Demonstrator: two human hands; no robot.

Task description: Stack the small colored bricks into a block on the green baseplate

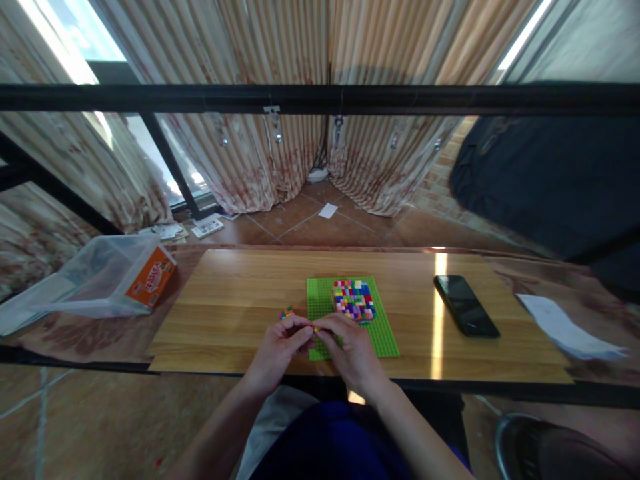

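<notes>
Both hands (pixel 280 343) (pixel 354 347) pinch a tiny yellow piece (pixel 316 329) near a squarish, many-coloured brick block (pixel 354 300).

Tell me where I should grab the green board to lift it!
Probably pinch the near right corner of the green board, coming from the right. That corner is bare, since the colourful bricks sit farther back. The board lies flat, and the right hand covers part of its near edge, left of that corner.
</notes>
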